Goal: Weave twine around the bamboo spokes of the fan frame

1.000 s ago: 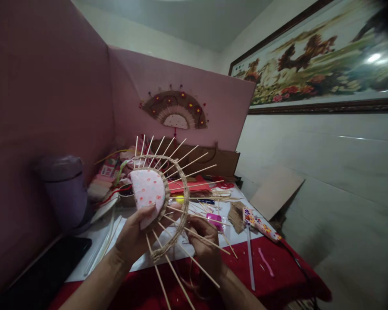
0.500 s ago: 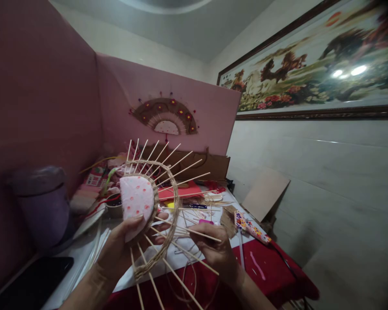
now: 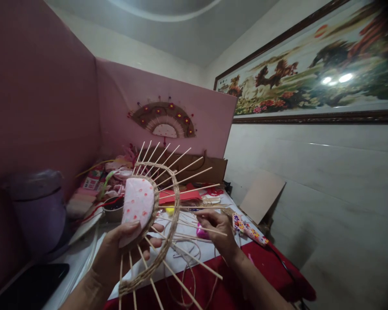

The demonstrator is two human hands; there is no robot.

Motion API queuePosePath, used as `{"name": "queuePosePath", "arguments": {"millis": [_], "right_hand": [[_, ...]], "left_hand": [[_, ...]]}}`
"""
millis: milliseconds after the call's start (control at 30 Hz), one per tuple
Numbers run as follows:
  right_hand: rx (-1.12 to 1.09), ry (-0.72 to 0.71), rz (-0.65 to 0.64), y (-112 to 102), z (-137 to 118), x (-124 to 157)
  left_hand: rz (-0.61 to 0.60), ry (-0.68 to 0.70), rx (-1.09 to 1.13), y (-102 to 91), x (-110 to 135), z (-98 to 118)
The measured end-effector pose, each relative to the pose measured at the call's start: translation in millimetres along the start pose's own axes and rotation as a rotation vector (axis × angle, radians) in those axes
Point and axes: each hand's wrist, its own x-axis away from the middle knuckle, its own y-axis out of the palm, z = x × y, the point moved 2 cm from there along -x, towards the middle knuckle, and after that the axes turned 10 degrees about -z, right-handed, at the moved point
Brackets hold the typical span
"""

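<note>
My left hand grips the half-round white pad with pink dots of a fan frame, thumb on its face and fingers behind. Thin wooden sticks radiate from the pad, and a braided twine band runs across them in an arc. To the right, my right hand is closed in a pinch among the stick ends; what lies between its fingertips is hidden. A stick passes in front of its fingers. Loose twine hangs in loops below the frame.
A finished fan hangs on the pink board. On the table are a purple lidded container, a phone, a dark-filled cup, red paper and a flower-patterned glue gun. Red cloth covers the near edge.
My right hand has moved slightly right and up, its fingertips drawn away from the band. The fan frame has turned and shifted a little in my left hand. The view has shifted slightly.
</note>
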Motion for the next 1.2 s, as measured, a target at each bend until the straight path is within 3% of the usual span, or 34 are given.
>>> {"name": "queuePosePath", "arguments": {"millis": [267,367,667,800,900,1033,1200], "right_hand": [[-0.017,-0.018,0.107,-13.7,-3.3,-27.9],[0.07,-0.044,0.168,-23.2,-3.0,-33.1],[0.386,-0.113,0.389,-58.0,-8.3,-27.0],[0.491,-0.156,0.468,-70.1,-14.6,-21.6],[0.587,-0.229,0.463,-72.0,-21.3,-20.9],[0.714,-0.298,0.329,-70.4,-31.0,-25.1],[0.639,-0.224,0.272,-77.9,-31.1,-29.6]], "left_hand": [[-0.064,-0.05,-0.104,-1.4,1.6,-1.8],[-0.086,-0.061,-0.105,-2.0,0.8,-2.1],[-0.095,-0.095,-0.063,-2.3,-1.6,-1.5],[-0.131,-0.102,-0.165,0.1,-1.6,0.2],[-0.175,-0.106,-0.281,4.4,-0.6,1.2],[-0.217,-0.167,-0.342,5.9,1.8,0.3],[-0.225,-0.146,-0.307,-0.1,1.5,-0.1]]}}
